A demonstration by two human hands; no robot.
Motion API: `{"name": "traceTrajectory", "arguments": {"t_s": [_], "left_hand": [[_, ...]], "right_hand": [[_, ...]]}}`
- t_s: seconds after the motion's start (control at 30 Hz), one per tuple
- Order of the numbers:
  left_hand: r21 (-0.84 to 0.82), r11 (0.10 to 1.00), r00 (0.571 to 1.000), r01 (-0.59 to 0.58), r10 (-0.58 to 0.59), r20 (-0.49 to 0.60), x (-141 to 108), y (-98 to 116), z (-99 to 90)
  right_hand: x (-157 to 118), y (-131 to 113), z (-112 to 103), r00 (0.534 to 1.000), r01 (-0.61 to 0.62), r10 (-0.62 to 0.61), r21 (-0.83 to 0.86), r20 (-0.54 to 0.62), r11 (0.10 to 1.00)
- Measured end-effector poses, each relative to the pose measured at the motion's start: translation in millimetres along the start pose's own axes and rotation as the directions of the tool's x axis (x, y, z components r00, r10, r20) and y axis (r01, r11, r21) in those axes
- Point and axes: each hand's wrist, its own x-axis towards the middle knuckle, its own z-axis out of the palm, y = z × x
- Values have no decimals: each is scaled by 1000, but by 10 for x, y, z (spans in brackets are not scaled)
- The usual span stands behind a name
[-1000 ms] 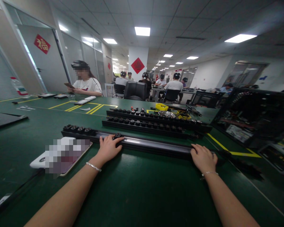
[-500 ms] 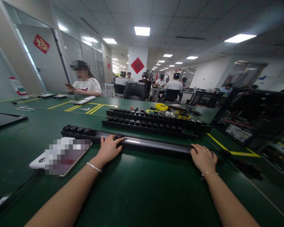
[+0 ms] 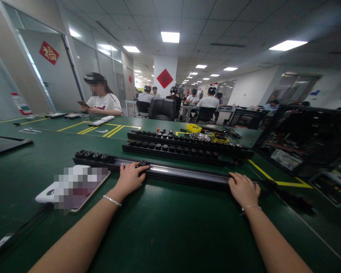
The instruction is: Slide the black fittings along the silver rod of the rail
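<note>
A long black rail (image 3: 187, 175) lies across the green table (image 3: 170, 227), with several small black round parts (image 3: 96, 156) at its left end. My left hand (image 3: 130, 177) rests on the rail left of its middle, its fingers around a single black round part (image 3: 143, 163). My right hand (image 3: 244, 189) is closed over the rail's right end, fingertips on its top. Behind it lie two more black rails (image 3: 173, 151) bearing rows of round parts.
A phone (image 3: 89, 191) and a white device (image 3: 47, 194) with a cable lie left of my left forearm. A yellow tray (image 3: 193, 128) and a metal dish (image 3: 200, 137) stand behind the rails. A black open case (image 3: 307, 140) is at right. One person (image 3: 104, 102) sits across.
</note>
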Motion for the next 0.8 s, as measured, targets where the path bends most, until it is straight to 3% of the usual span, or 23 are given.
{"name": "traceTrajectory", "arguments": {"t_s": [0.8], "left_hand": [[-43,999,999,0,2,38,11,6,-42]], "right_hand": [[8,10,13,1000,12,-12,-10,-10,1000]]}}
